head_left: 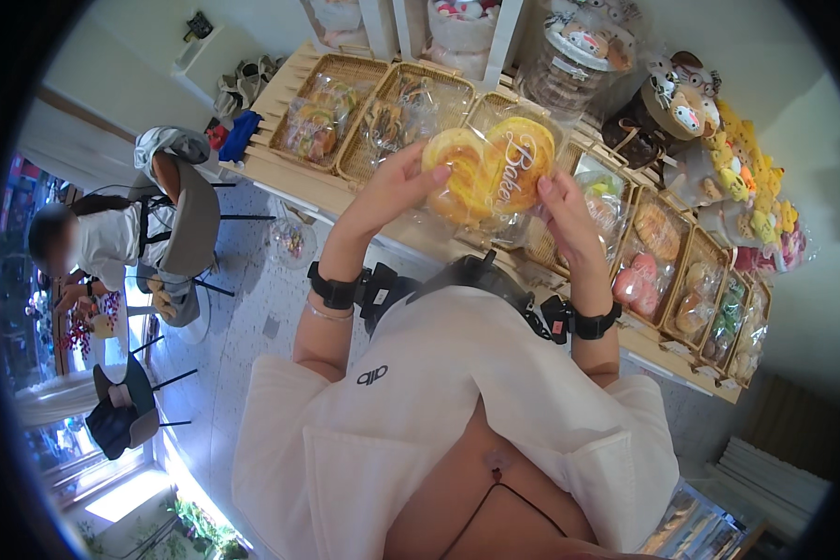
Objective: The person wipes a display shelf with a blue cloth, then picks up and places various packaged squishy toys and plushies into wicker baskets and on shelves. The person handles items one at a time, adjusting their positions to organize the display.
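A clear printed bag holds golden-yellow bread rolls (476, 187), lifted over the row of wicker baskets. On its left side my left hand (397, 194) grips the bag, thumb in front. My right hand (572, 219) pinches the bag's right edge between thumb and fingers. Behind and below the bag, baskets carry more wrapped breads. Nearest to my right hand are green-and-white wrapped goods (605, 201) and pink heart-like buns (636, 283). Beyond my left hand lies a wrapped dark-striped bread (397, 121).
A light wooden table (686, 371) bears the baskets. Bagged plush toys (742, 177) crowd the back right, beside a clear-wrapped round stack (569, 79). At left a person (112, 233) sits on a grey chair (194, 219); another chair (126, 406) stands nearer.
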Available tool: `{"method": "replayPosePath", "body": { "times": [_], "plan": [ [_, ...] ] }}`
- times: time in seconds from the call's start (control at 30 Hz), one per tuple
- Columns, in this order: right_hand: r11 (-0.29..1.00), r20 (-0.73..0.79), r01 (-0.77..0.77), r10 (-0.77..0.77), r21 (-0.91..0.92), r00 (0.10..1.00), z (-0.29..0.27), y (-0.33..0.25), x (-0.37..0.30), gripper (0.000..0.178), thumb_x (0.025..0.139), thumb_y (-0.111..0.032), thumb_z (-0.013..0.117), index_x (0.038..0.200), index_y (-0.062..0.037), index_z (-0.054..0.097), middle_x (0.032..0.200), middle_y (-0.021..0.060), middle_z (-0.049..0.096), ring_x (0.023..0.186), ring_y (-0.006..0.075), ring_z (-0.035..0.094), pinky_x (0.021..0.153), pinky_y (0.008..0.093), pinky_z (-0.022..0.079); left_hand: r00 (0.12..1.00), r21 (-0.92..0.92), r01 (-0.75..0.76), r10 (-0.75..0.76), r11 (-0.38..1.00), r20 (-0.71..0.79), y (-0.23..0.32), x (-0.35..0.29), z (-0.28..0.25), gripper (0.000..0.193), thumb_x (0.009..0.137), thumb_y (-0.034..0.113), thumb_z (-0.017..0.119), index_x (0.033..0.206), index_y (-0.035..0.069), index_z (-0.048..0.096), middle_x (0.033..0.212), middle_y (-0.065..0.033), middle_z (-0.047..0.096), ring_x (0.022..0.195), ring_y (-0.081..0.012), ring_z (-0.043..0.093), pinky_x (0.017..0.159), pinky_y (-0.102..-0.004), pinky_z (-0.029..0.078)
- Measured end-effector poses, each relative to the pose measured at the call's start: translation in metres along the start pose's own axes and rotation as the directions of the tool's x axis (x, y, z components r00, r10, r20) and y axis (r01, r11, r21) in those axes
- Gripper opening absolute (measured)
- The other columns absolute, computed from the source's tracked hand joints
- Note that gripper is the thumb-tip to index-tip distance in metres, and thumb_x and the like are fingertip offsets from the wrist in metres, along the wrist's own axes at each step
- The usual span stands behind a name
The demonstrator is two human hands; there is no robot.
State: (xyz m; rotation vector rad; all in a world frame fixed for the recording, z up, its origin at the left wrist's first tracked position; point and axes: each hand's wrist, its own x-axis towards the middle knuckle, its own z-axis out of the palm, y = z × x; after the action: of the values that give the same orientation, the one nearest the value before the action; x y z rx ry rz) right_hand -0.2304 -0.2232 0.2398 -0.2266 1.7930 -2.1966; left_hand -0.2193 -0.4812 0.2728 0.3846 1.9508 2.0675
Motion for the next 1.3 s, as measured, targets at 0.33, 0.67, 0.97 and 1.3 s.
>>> {"method": "replayPosePath", "body": {
  "times": [0.33,0.67,0.97,1.3],
  "plan": [
    [0.997,-0.052,0.008,-0.004,0.071,0.999,0.008,0.006,0.007,0.048,0.092,-0.041,0.056,0.123,-0.0053,0.050,0.101,-0.0012,0.059,0.091,0.0065,0.055,0.076,0.0218,0.044,0.998,-0.095,0.066,-0.064,0.993,0.020,-0.014,0.002,0.000,0.054,0.087,0.031,0.064,0.128,0.000,0.045,0.116,-0.0055,0.058,0.106,-0.0112,0.054,0.092,-0.0271,0.042],
    [1.000,-0.066,0.002,-0.004,-0.031,0.998,0.024,-0.011,0.003,0.051,0.095,-0.037,0.050,0.134,-0.0062,0.037,0.120,0.0039,0.052,0.107,0.0116,0.052,0.087,0.0293,0.045,0.995,-0.225,0.057,-0.073,0.973,-0.066,-0.010,0.002,0.019,0.050,0.089,0.013,0.060,0.132,-0.001,0.038,0.122,-0.0083,0.054,0.111,-0.0148,0.052,0.095,-0.0291,0.043],
    [0.993,-0.068,0.052,-0.059,-0.109,0.996,0.006,-0.005,0.016,0.043,0.094,-0.033,0.053,0.126,-0.0040,0.047,0.112,0.0035,0.057,0.103,0.0108,0.054,0.084,0.0271,0.046,0.995,-0.090,0.016,-0.024,0.996,-0.096,-0.021,0.012,0.018,0.045,0.093,0.025,0.055,0.129,0.000,0.044,0.117,-0.0057,0.056,0.105,-0.0115,0.053,0.091,-0.0276,0.043],
    [0.987,-0.229,0.064,-0.029,0.147,0.973,-0.087,0.017,0.060,0.036,0.092,-0.025,0.058,0.118,-0.0012,0.052,0.108,0.0058,0.061,0.098,0.0124,0.060,0.079,0.0277,0.054,0.988,-0.218,0.055,-0.085,0.974,-0.130,-0.045,0.091,-0.033,0.039,0.096,0.015,0.044,0.132,-0.001,0.044,0.117,-0.0168,0.060,0.100,-0.0197,0.063,0.089,-0.0289,0.050]
  ]
}}
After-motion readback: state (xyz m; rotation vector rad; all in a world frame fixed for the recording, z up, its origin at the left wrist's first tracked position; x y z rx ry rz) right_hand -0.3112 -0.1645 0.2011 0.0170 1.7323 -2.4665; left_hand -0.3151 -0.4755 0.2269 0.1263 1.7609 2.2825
